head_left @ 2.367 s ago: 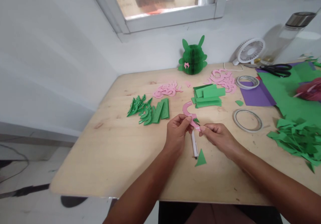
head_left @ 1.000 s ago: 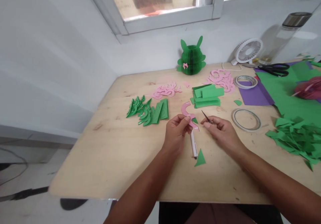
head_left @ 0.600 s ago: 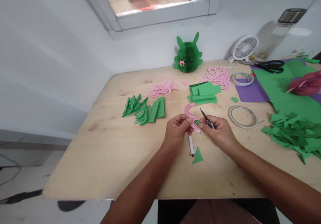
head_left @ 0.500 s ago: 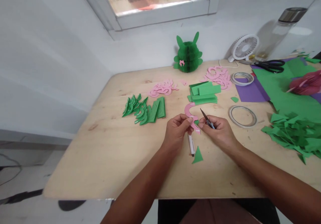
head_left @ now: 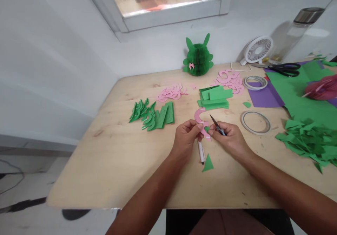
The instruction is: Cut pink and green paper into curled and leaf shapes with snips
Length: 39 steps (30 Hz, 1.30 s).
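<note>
Pink curved paper piece (head_left: 199,114) is held over the wooden table (head_left: 105,165), pinched narrow between left hand (head_left: 187,134) thumb and fingers. Dark pointed tool (head_left: 215,122) is gripped in right hand (head_left: 228,135), tip angled up and away. Small green paper bit (head_left: 206,128) is met by right fingertips at the pink edge; whether it's pinched can't be told. White pen (head_left: 201,153) and green triangular scrap (head_left: 208,163) are laid just below the hands, on the near side.
</note>
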Each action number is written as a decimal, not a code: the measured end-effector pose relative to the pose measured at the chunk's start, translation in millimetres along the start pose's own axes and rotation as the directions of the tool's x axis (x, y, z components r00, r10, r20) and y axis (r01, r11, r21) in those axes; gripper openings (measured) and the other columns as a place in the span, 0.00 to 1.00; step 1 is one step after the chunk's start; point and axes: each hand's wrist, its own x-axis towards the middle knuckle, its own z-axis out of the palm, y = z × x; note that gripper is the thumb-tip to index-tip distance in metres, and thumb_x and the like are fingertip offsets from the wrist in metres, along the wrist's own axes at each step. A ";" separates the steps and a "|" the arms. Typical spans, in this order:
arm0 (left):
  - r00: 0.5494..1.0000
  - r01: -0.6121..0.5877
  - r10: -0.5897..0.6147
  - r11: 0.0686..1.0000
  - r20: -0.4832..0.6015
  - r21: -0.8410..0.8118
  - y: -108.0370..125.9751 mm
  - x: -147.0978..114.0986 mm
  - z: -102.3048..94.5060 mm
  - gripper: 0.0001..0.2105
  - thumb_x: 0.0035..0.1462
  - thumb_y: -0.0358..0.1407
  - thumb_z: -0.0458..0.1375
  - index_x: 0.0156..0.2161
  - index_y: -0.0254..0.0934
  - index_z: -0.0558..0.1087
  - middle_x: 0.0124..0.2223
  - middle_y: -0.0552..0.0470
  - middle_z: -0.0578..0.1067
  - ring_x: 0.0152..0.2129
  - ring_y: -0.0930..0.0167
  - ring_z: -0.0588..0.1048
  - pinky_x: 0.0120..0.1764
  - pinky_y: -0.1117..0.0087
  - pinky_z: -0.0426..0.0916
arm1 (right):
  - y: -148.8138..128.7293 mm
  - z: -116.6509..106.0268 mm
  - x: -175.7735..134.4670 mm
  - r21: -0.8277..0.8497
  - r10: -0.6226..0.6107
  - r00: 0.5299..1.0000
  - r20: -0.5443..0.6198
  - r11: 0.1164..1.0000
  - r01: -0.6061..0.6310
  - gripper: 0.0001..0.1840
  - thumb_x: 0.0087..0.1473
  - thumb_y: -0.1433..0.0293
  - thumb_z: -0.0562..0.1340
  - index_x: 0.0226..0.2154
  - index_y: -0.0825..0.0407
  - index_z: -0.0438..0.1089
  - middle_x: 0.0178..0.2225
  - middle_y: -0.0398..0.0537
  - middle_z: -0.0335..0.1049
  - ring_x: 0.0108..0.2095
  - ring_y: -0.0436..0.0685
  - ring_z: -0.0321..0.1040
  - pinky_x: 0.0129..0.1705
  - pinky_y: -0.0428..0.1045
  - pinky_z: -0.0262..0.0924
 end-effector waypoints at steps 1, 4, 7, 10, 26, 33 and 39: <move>1.000 0.005 -0.005 1.000 -0.003 0.003 0.2 0.1 -0.1 0.10 0.43 0.38 0.65 0.24 0.34 0.69 0.18 0.56 0.69 0.14 0.79 0.65 0.19 0.76 0.58 | 0.0 0.0 0.0 -0.005 0.001 1.000 0.007 1.000 -0.001 0.09 0.46 0.64 0.61 0.22 0.53 0.69 0.20 0.43 0.61 0.24 0.52 0.57 0.24 0.46 0.51; 1.000 0.007 -0.007 1.000 0.012 0.003 1.0 0.2 -0.9 0.10 0.43 0.37 0.65 0.24 0.34 0.69 0.18 0.56 0.69 0.14 0.79 0.65 0.19 0.77 0.59 | -0.1 0.2 -0.1 -0.011 0.004 1.000 0.020 1.000 -0.004 0.09 0.47 0.65 0.61 0.22 0.53 0.68 0.20 0.43 0.60 0.24 0.51 0.55 0.24 0.46 0.50; 0.999 0.020 -0.020 1.000 0.031 0.004 2.6 0.0 -1.2 0.10 0.43 0.37 0.65 0.23 0.34 0.69 0.18 0.56 0.69 0.15 0.79 0.65 0.20 0.77 0.59 | 0.6 0.1 0.0 -0.011 -0.002 0.999 0.036 1.000 0.003 0.09 0.47 0.64 0.61 0.22 0.53 0.67 0.20 0.42 0.60 0.23 0.50 0.55 0.24 0.46 0.50; 0.999 0.042 -0.042 0.999 0.028 0.000 4.5 -0.6 -0.7 0.10 0.42 0.37 0.65 0.23 0.34 0.69 0.18 0.56 0.69 0.14 0.79 0.65 0.19 0.77 0.59 | 3.1 0.4 0.5 -0.010 -0.014 0.999 0.041 1.000 0.014 0.10 0.47 0.63 0.61 0.22 0.53 0.67 0.20 0.43 0.60 0.24 0.51 0.56 0.24 0.46 0.51; 0.982 0.046 -0.087 0.971 0.169 0.233 16.3 5.7 -15.2 0.10 0.44 0.38 0.64 0.22 0.34 0.71 0.18 0.55 0.69 0.13 0.79 0.63 0.18 0.77 0.56 | -10.8 -32.1 3.6 -0.043 -0.040 0.954 0.296 0.998 0.055 0.23 0.56 0.53 0.53 0.29 0.55 0.71 0.16 0.36 0.43 0.18 0.47 0.41 0.19 0.46 0.38; 0.976 0.036 -0.094 0.959 0.196 0.282 19.0 9.9 -25.0 0.09 0.44 0.36 0.63 0.21 0.34 0.71 0.17 0.54 0.68 0.14 0.79 0.63 0.18 0.77 0.56 | -10.7 -41.5 6.2 -0.169 0.047 0.873 0.485 0.985 0.041 0.24 0.55 0.52 0.54 0.28 0.55 0.73 0.16 0.35 0.39 0.17 0.46 0.38 0.19 0.47 0.33; 0.969 0.044 -0.113 0.956 0.222 0.291 20.9 10.4 -27.3 0.08 0.44 0.35 0.63 0.22 0.33 0.72 0.17 0.54 0.68 0.14 0.79 0.63 0.17 0.77 0.55 | -9.0 -38.0 7.1 -0.260 0.071 0.863 0.500 0.963 0.071 0.26 0.55 0.50 0.53 0.26 0.54 0.72 0.17 0.36 0.40 0.18 0.47 0.39 0.20 0.47 0.34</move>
